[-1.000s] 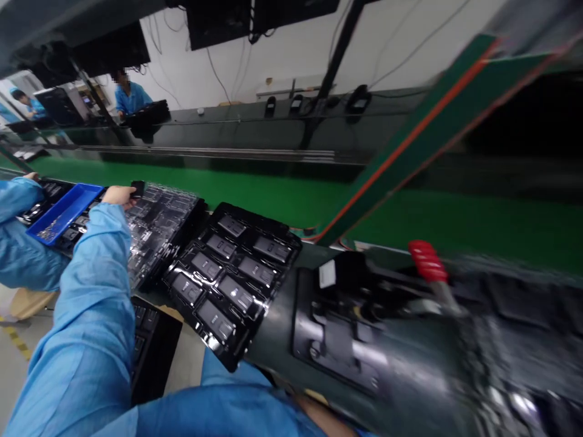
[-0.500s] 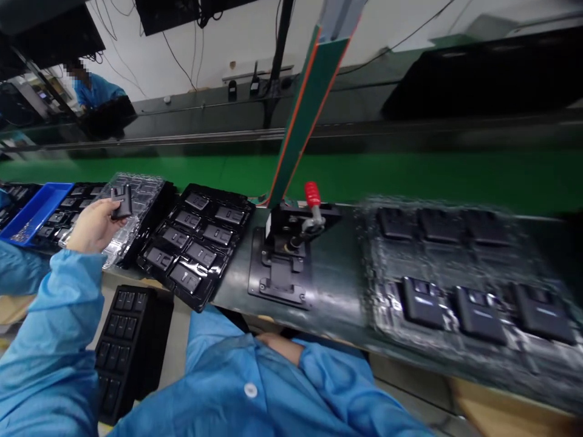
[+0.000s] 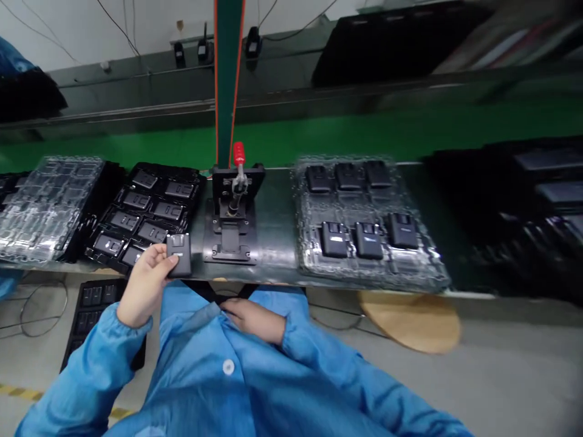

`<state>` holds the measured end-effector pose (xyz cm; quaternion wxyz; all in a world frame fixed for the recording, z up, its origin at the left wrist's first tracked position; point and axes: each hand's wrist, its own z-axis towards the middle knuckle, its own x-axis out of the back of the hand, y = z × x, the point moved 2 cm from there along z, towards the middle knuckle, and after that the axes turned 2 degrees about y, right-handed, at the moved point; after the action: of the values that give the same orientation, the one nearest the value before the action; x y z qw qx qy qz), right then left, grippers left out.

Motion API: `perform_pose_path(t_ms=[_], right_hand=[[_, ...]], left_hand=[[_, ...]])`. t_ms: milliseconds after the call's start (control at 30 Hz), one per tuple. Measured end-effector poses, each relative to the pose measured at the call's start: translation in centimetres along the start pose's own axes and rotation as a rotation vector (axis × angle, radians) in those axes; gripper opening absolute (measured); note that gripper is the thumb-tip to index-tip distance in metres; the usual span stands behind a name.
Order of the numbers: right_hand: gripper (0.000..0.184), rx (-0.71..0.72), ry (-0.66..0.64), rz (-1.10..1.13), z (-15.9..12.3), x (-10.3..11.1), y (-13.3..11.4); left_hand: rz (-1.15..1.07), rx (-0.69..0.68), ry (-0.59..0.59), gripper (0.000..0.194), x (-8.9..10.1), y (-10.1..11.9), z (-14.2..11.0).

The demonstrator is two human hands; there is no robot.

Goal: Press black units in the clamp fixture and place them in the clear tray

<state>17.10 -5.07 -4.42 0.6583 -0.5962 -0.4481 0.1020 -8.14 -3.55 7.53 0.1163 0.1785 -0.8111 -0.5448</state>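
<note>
My left hand (image 3: pixel 150 273) pinches a small black plastic case (image 3: pixel 179 255) between thumb and fingers, its clipped end upward. The case is held at the bench's front edge, between a black tray (image 3: pixel 159 229) of similar flat black pieces and a clamp fixture (image 3: pixel 232 227). That fixture has a red-tipped lever (image 3: pixel 239 153) and a flat nest at its base. My right hand (image 3: pixel 257 321) rests low against the blue coat at my lap, its fingertips mostly hidden in the cloth.
Right of the fixture lies a clear plastic tray (image 3: pixel 314 212) with several black cases in two rows. Stacked clear trays (image 3: pixel 50 203) stand at the left. Dark trays (image 3: pixel 551 182) blur at the far right. A green post (image 3: pixel 228 79) rises behind the fixture. Below are a black tray (image 3: pixel 84 321) and a round stool (image 3: pixel 419 321).
My left hand has brought the black case rightward and nearer me, from over the stacked clear trays to beside the fixture. My right hand stays at my lap. The view has turned right.
</note>
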Motion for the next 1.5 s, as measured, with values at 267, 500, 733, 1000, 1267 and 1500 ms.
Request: perform_pose_path(t_ms=[267, 500, 733, 1000, 1267, 1500], right_hand=[[0.051, 0.244, 0.528, -0.244, -1.4, 5.2, -4.8], [0.044, 0.228, 0.603, -0.453, 1.3, 7.3, -2.1], [0.043, 0.169, 0.539, -0.499, 3.0, 8.9, -0.9], [0.043, 0.141, 0.512, -0.452, 4.5, 9.1, 0.2], [0.042, 0.136, 0.557, -0.394, 4.5, 8.4, 0.5], [0.04, 0.116, 0.597, -0.401, 5.0, 8.0, 0.8]], left_hand=[[-0.022, 0.1, -0.217, 0.048, -7.9, -3.7, 0.2], [0.211, -0.004, -0.273, 0.043, -10.6, -4.3, 2.5], [0.878, -0.503, -0.184, 0.022, -10.7, -3.6, 4.9], [1.072, -0.609, -0.14, 0.02, -11.1, -4.0, 6.0], [1.006, -0.609, -0.097, 0.021, -10.9, -4.6, 6.3], [1.004, -0.627, -0.066, 0.025, -10.8, -5.2, 6.6]])
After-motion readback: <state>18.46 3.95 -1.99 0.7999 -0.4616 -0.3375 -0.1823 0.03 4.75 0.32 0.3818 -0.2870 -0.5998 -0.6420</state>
